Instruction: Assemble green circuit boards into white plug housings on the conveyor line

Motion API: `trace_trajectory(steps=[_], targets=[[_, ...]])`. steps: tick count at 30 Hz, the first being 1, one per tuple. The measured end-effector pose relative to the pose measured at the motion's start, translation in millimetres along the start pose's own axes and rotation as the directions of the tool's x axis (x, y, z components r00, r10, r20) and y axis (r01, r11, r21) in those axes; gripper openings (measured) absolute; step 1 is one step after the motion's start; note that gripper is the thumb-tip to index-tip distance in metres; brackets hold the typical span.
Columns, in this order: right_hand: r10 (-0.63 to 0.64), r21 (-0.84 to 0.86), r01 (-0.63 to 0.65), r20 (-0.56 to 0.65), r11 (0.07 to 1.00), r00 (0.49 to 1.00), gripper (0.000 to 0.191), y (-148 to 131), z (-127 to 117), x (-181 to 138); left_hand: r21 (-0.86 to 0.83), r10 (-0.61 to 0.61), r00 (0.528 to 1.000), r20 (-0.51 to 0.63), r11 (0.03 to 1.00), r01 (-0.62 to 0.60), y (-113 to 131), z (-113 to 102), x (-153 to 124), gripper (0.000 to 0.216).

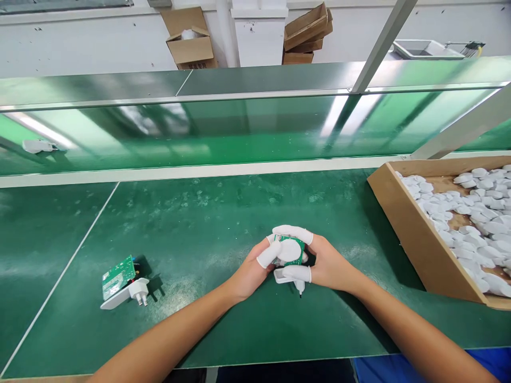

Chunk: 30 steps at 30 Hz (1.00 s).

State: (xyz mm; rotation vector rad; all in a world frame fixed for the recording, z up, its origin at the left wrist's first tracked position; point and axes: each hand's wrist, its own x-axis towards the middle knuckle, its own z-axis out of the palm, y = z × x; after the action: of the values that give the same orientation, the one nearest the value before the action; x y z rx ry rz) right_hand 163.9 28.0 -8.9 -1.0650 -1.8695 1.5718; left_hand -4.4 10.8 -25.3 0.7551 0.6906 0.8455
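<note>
Both my hands, with white finger cots on several fingers, are closed around one plug-in device over the green table. My left hand [254, 269] grips its left side, the thumb on a white oval pad [290, 250]. That pad lies over a green circuit board [298, 261]. My right hand [325, 258] holds the other side, fingers at the far edge and thumb on the white plug housing [299, 286] below, whose pins point down. Left on the table, a similar white plug housing [138, 290] has a green circuit board [118, 277] standing tilted on it.
At right stands a cardboard tray [419, 242] with many white oval pads [479, 213]. A raised metal-edged shelf [255, 80] runs along the back, with a white plug device [38, 146] beneath at left. Cardboard boxes [191, 48] sit beyond. A slanted post [383, 45] rises at right.
</note>
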Motion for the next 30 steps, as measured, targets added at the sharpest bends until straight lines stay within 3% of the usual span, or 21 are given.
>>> trace_trajectory(steps=[5, 13, 22, 25, 28, 30], targets=[[0.053, 0.333, -0.040, -0.031, 0.942, 0.998, 0.041, 2.2, 4.6, 3.0, 0.026, -0.010, 1.000, -0.019, 1.000, 0.010, -1.6, -0.1, 1.7, 0.024], [0.032, 0.294, -0.072, 0.141, 0.953, 0.990, 0.045, -0.2, -3.5, 3.9, 0.033, 0.030, 0.998, -0.047, 0.999, -0.028, -0.6, 3.0, -0.4, 0.030], [-0.014, 0.544, -0.145, 0.277, 0.826, 0.961, 0.058, 1.1, -5.9, 2.1, 0.010, 0.010, 0.998, -0.061, 1.000, -0.010, -2.1, 1.7, 2.1, 0.025], [0.006, 0.583, -0.135, 0.217, 0.801, 0.976, 0.057, 0.4, -3.7, 1.0, 0.081, 0.014, 0.998, -0.061, 0.997, -0.009, -5.0, -2.2, 1.0, 0.029], [0.042, 0.473, -0.076, 0.082, 0.878, 0.996, 0.042, -1.4, -2.0, 1.7, 0.155, -0.018, 0.999, -0.041, 0.988, 0.024, -4.6, -3.2, 0.3, 0.038], [0.068, 0.414, -0.089, 0.064, 0.906, 0.996, 0.040, -2.2, -1.0, 2.7, 0.212, -0.024, 0.998, -0.050, 0.977, 0.034, -3.2, -2.7, 0.5, 0.042]])
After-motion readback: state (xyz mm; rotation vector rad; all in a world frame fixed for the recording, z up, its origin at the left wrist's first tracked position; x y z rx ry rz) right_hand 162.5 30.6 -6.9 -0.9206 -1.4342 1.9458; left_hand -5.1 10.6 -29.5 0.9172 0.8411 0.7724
